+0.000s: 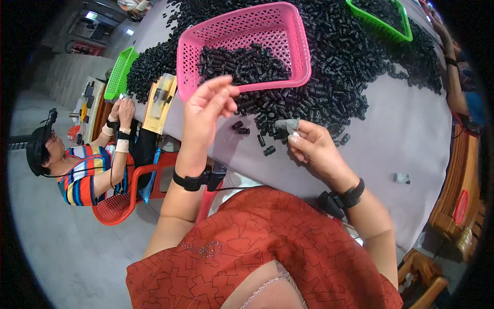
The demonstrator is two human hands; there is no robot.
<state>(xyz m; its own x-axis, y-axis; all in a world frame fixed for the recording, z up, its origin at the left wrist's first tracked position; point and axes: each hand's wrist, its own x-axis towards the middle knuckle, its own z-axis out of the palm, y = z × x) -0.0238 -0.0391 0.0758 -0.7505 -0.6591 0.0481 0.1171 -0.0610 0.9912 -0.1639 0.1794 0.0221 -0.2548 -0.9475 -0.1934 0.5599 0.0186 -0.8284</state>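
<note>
My left hand (208, 105) is raised before the near left corner of a pink basket (300, 72). Its thumb presses toward the curled fingers; whatever lies between them is too small to make out. To the right, my right hand (316, 149) hovers over the near edge of a heap of small black cylindrical pieces (329, 92). A grey wrap (286, 124) covers its index fingertip, and the thumb pinches just below it, where something small and pale shows. More black pieces (247, 64) lie inside the basket. Several loose ones (269, 150) sit between my hands.
Green baskets stand at the far left (119, 74) and far right (383, 23). A grey tube-like bit (401, 178) lies on the grey tablecloth (406, 123). At left, a seated co-worker (98, 162) works near a yellowish tray (159, 105); another person's arm (453, 77) shows at right.
</note>
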